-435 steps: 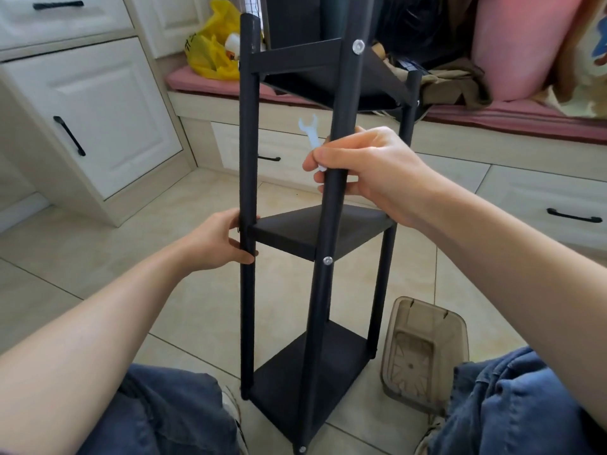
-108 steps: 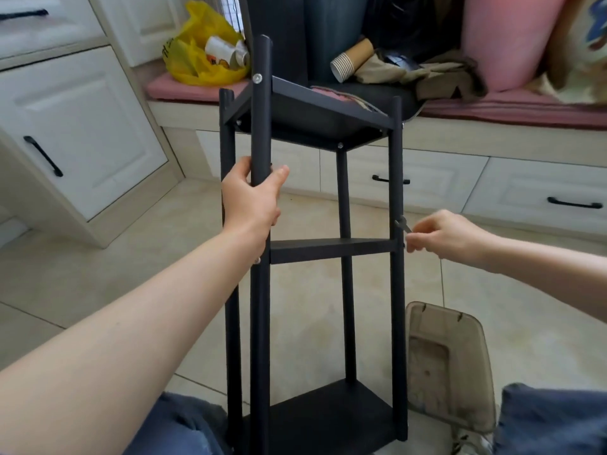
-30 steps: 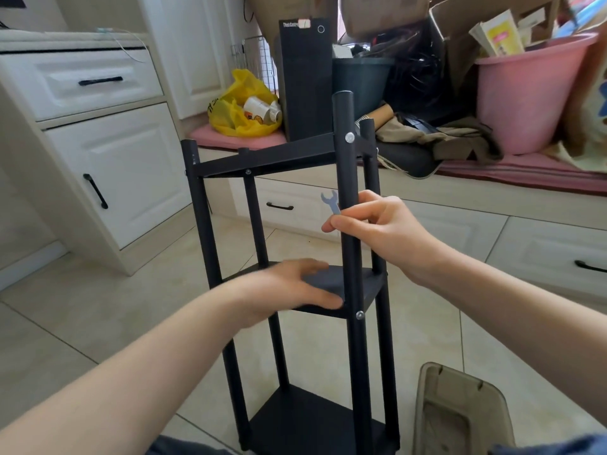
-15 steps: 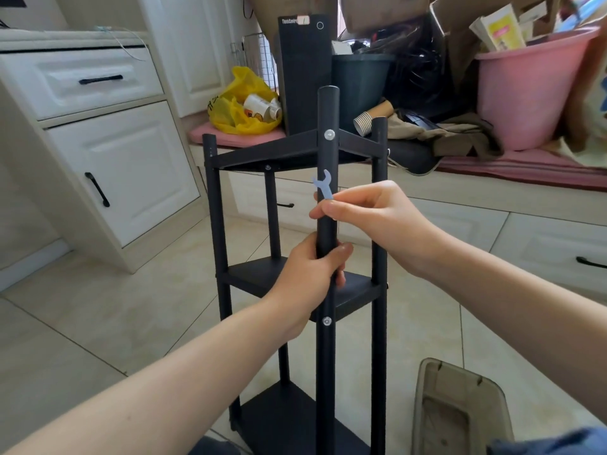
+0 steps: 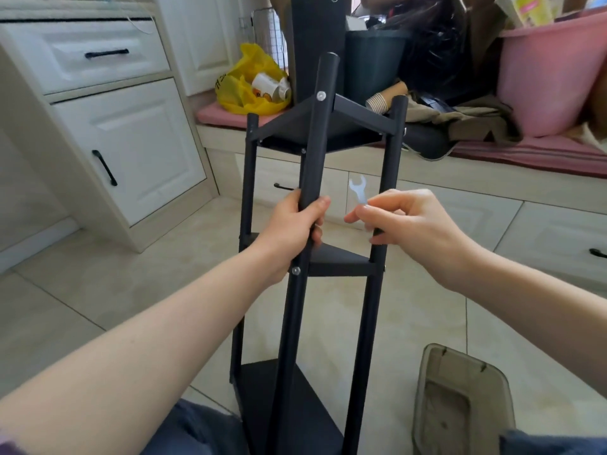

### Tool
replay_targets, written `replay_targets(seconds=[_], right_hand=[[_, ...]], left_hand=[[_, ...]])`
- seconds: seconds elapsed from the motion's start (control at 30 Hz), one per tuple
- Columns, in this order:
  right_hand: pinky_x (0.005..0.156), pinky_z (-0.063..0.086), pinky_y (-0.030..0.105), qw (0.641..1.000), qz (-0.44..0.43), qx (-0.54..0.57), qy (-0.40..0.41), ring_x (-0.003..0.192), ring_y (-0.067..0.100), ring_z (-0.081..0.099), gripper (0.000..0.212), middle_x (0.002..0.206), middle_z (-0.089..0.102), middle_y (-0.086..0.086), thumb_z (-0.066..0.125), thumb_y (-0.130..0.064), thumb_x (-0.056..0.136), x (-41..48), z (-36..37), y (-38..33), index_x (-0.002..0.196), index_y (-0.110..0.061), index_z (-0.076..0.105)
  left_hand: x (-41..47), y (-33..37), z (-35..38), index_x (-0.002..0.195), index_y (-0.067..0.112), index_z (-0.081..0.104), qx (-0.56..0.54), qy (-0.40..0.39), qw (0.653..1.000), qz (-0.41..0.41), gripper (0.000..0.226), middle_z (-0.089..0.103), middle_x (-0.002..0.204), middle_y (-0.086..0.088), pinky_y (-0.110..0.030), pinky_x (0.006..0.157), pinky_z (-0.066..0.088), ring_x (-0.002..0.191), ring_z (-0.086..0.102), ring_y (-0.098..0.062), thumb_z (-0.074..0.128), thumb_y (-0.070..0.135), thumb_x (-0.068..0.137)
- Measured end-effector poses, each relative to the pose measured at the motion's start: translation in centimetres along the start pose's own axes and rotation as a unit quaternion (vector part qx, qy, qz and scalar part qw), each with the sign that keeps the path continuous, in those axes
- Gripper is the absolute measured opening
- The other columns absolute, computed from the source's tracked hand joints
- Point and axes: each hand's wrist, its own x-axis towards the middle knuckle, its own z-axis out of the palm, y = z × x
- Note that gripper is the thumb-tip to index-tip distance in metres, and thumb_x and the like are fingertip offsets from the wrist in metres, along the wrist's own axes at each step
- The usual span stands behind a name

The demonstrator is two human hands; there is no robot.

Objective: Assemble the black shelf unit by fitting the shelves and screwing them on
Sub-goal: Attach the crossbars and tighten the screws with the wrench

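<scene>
The black shelf unit (image 5: 391, 178) stands upright on the tiled floor between my knees, with a top shelf (image 5: 358, 124), a middle shelf (image 5: 338, 259) and a bottom shelf (image 5: 262, 382). Silver screw heads (image 5: 321, 95) show on the near post. My left hand (image 5: 292, 231) grips that near post just above the middle shelf. My right hand (image 5: 410, 224) pinches a small flat silver wrench (image 5: 358, 190) by its lower end, held upright between the near post and the right post.
A translucent brown plastic bin (image 5: 460, 405) sits on the floor at my right knee. White cabinets (image 5: 131, 142) stand to the left. A bench behind carries a yellow bag (image 5: 243, 90), a pink tub (image 5: 551, 70) and dark clutter.
The unit has turned a little, the right post swinging out to the right. My right hand has let go of the near post and moved right and down with the wrench. My left hand keeps its grip.
</scene>
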Motion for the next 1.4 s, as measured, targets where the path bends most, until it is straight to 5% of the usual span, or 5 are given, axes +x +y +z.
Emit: replay_targets(seconds=[0.33,0.63,1.1,1.27,1.4], right_hand=[[0.052,0.034,0.024,0.973,0.095,-0.122,-0.170,0.050,0.010,0.036,0.026,0.048,0.044,-0.008,0.061,-0.028,0.095,-2.7,6.1,3.9,0.076,-0.020,0.077],[0.046,0.031,0.007,0.970,0.171,-0.074,-0.155,0.040,-0.007,0.044,0.030,0.037,0.045,-0.027,0.056,-0.019,0.096,-1.6,11.8,5.9,0.069,-0.025,0.068],[0.052,0.032,0.010,0.990,0.124,-0.024,-0.066,0.051,-0.011,0.050,0.030,0.043,0.050,-0.029,0.055,-0.021,0.095,0.3,15.6,6.0,0.068,-0.024,0.069],[0.061,0.040,0.009,0.992,0.118,-0.020,-0.041,0.075,-0.002,0.059,0.028,0.072,0.064,-0.017,0.054,-0.019,0.096,0.9,16.7,5.7,0.076,-0.017,0.073],[0.047,0.037,0.006,0.996,0.081,-0.031,-0.016,0.052,0.006,0.050,0.028,0.060,0.058,-0.004,0.053,-0.016,0.097,1.3,17.4,5.7,0.080,-0.005,0.072]], left_hand=[[1.7,-0.2,-2.2,0.101,0.019,0.060,0.015,0.049,0.998,0.029,0.018,0.050,0.063,0.010,-0.023,0.051,0.044,0.051,0.045,-0.006,0.066,0.035,0.097],[2.1,-0.1,-3.4,0.103,0.019,0.060,0.028,0.073,0.996,0.034,0.017,0.048,0.065,0.008,-0.022,0.050,0.044,0.049,0.044,-0.006,0.065,0.034,0.098],[2.6,0.3,-7.1,0.089,0.021,0.051,0.009,0.072,0.997,0.006,0.021,0.039,0.056,0.011,-0.021,0.046,0.038,0.046,0.034,-0.008,0.068,0.030,0.097],[2.6,0.2,-7.7,0.091,0.021,0.051,0.009,0.071,0.997,0.008,0.021,0.040,0.055,0.012,-0.021,0.046,0.038,0.046,0.034,-0.008,0.068,0.031,0.097],[2.6,0.2,-7.8,0.093,0.020,0.052,0.006,0.070,0.997,0.007,0.021,0.041,0.055,0.012,-0.021,0.046,0.039,0.045,0.035,-0.008,0.068,0.032,0.097]])
